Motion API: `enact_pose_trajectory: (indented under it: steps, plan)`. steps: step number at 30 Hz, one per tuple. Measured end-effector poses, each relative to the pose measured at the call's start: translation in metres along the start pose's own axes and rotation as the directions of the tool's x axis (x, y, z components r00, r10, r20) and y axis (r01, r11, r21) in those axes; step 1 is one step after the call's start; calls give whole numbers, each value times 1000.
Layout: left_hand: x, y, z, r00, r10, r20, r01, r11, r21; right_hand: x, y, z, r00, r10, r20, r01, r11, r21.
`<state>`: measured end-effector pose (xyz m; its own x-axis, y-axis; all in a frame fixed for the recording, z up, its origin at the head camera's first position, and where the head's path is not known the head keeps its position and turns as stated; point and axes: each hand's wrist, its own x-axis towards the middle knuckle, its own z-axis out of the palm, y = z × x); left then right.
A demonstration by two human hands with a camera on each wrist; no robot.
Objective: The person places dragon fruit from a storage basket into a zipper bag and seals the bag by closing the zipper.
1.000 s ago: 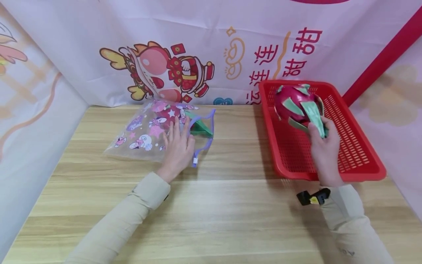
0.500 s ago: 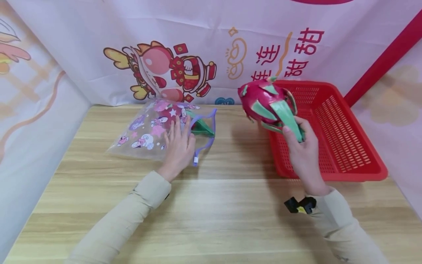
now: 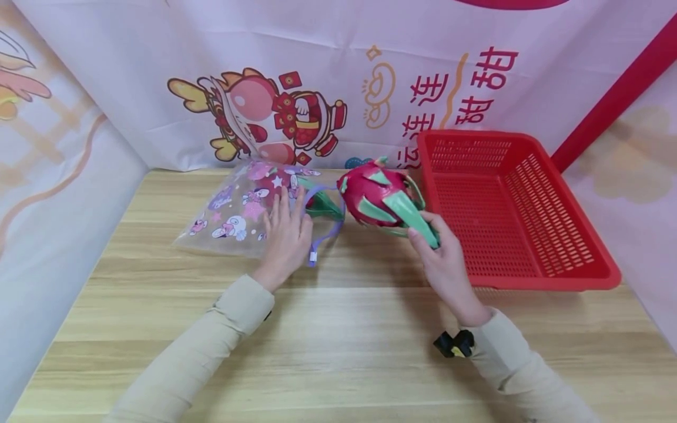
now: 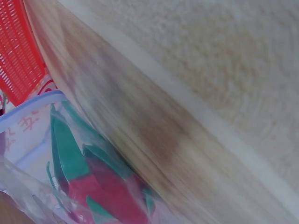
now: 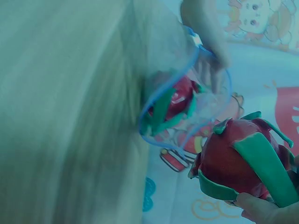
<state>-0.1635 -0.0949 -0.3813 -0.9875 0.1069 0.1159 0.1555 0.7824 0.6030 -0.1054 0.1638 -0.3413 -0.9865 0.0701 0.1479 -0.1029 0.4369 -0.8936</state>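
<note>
My right hand (image 3: 445, 264) pinches a dragon fruit (image 3: 376, 197) by its long green leaves, holding it just right of the mouth of a clear zip bag (image 3: 222, 226). The bag lies on its side, printed with pink stars and cartoon figures, and its purple zip edge gapes toward the right. Inside sits a second dragon fruit (image 5: 181, 95), its green leaves pointing out at the opening. With fingers straight, my left hand (image 3: 285, 238) rests on top of the bag near the zip. The left wrist view shows the bagged fruit but not my left fingers.
A red perforated basket (image 3: 492, 235) stands at the right on the wooden table (image 3: 328, 346), with nothing in it. Printed white cloth (image 3: 365, 82) hangs behind the table and along both sides.
My right hand has carried the dragon fruit left and lower, from over the red basket to beside the bag's mouth. My left hand and the bag have stayed in place.
</note>
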Motion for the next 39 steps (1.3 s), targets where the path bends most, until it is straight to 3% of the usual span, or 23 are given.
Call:
enact_pose_trajectory:
  steps: [8,18,23,30,39]
  plan:
    - [0,0,0,1000,2,-16,-2,1000,-10,-1,12,20,994,21,103,-20,1000,-13]
    - [1,0,2,998,28,-48,-30,999,-33,-1,27,42,967,-141,214,142,990,13]
    - [-1,-1,2,996,46,-73,-50,997,-56,4,32,51,954,-193,228,199,980,-2]
    - [-2,-1,3,996,59,-65,-63,996,-63,8,34,58,902,-315,297,352,932,-81]
    - [-3,4,4,992,90,-89,-99,990,-105,14,33,63,868,-308,388,366,927,-82]
